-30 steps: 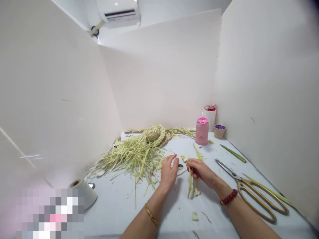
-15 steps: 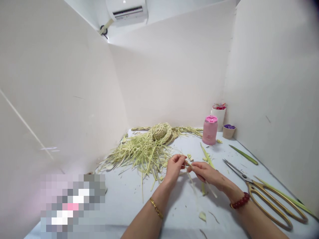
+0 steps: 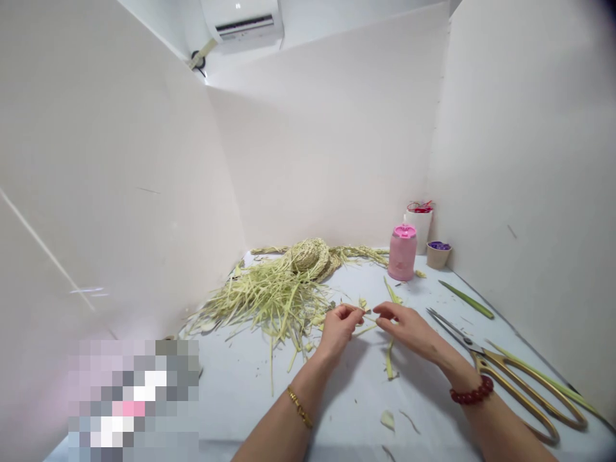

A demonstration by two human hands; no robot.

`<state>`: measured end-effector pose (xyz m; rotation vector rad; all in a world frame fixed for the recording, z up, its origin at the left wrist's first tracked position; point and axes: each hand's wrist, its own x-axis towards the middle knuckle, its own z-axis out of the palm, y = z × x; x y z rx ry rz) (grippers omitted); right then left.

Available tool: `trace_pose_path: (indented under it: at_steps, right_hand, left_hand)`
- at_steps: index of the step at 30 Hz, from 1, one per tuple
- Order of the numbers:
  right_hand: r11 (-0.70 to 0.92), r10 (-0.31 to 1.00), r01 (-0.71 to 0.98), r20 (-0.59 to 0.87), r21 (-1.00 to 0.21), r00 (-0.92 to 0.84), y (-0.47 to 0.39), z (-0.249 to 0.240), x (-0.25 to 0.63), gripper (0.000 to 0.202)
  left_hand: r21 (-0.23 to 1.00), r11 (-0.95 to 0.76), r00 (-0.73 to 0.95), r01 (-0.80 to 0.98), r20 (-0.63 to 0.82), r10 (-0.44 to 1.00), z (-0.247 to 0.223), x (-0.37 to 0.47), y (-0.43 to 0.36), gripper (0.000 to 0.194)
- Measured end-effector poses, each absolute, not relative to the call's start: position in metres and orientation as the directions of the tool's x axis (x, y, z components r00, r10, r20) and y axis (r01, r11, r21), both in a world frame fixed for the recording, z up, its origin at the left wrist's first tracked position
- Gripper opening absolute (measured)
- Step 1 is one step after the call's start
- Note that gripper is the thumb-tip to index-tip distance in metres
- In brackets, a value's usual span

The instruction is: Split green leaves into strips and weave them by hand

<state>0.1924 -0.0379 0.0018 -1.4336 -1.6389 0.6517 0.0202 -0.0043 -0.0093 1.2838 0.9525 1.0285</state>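
My left hand (image 3: 341, 327), with a gold bracelet at its wrist, pinches a thin pale strip (image 3: 369, 318) near the middle of the table. Just to the right, my right hand (image 3: 404, 326) has its thumb and fingers apart near the strip's end, below a red bead bracelet (image 3: 472, 390). Behind and left of my hands lies a loose heap of pale green strips (image 3: 274, 298). A coiled braid (image 3: 308, 256) rests at the back of that heap.
Gold-handled scissors (image 3: 522, 378) lie open on the right, near a green leaf piece (image 3: 466, 298). A pink jar (image 3: 403, 256), a small cup with purple material (image 3: 438, 256) and a white cup (image 3: 421, 224) stand at the back right. Scraps dot the table (image 3: 250, 398).
My right hand has opened its fingers and moved slightly right, away from my left hand. The long strips that hung below my hands are no longer there. The view has shifted slightly.
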Motion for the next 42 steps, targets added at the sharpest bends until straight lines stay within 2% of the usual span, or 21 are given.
trace_pose_path:
  at_steps: [2, 6, 10, 15, 18, 23, 27, 32, 36, 39, 42]
  right_hand:
    - [0.227, 0.968, 0.417, 0.249, -0.88, -0.002, -0.04, 0.001, 0.182, 0.02]
    - [0.156, 0.988, 0.26, 0.151, -0.953, -0.042, -0.041, -0.003, 0.168, 0.011]
    - [0.193, 0.977, 0.273, 0.21, -0.943, 0.038, -0.039, -0.004, 0.167, 0.013]
    - [0.25, 0.95, 0.328, 0.297, -0.911, 0.101, -0.04, -0.001, 0.168, 0.01]
    - [0.267, 0.934, 0.385, 0.336, -0.883, 0.122, -0.041, 0.001, 0.167, 0.013]
    - [0.283, 0.921, 0.356, 0.357, -0.89, 0.159, -0.04, -0.001, 0.167, 0.011]
    - [0.305, 0.919, 0.355, 0.371, -0.883, 0.132, -0.038, -0.005, 0.168, 0.011]
    - [0.425, 0.861, 0.446, 0.504, -0.788, 0.071, -0.04, -0.004, 0.165, 0.01]
    - [0.483, 0.831, 0.467, 0.556, -0.741, 0.022, -0.043, -0.001, 0.162, 0.01]
    - [0.507, 0.831, 0.434, 0.556, -0.745, -0.016, -0.044, -0.001, 0.162, 0.013]
    - [0.441, 0.883, 0.332, 0.47, -0.834, 0.006, -0.043, -0.002, 0.162, 0.014]
  left_hand:
    - [0.999, -0.048, 0.266, -0.011, 0.049, 0.963, -0.01, 0.023, -0.006, 0.025]
    - [0.991, -0.131, 0.299, -0.027, 0.133, 0.945, -0.011, 0.026, -0.008, 0.025]
    - [0.985, -0.172, 0.282, 0.026, 0.158, 0.946, -0.011, 0.025, -0.008, 0.024]
    - [0.984, -0.156, 0.337, 0.087, 0.118, 0.934, -0.01, 0.025, -0.01, 0.026]
    - [0.994, -0.076, 0.343, 0.076, 0.046, 0.938, -0.009, 0.026, -0.01, 0.028]
    - [0.997, 0.073, 0.353, -0.021, -0.061, 0.934, -0.007, 0.023, -0.009, 0.034]
    - [0.99, 0.128, 0.345, -0.059, -0.1, 0.933, -0.004, 0.023, -0.011, 0.034]
    - [0.994, 0.088, 0.303, -0.064, -0.065, 0.951, 0.0, 0.025, -0.016, 0.031]
    - [0.961, 0.225, 0.389, -0.163, -0.147, 0.909, -0.001, 0.02, -0.014, 0.034]
    - [0.917, 0.309, 0.447, -0.252, -0.173, 0.878, -0.003, 0.018, -0.009, 0.036]
    - [0.954, 0.193, 0.382, -0.23, -0.094, 0.919, -0.005, 0.019, -0.008, 0.03]
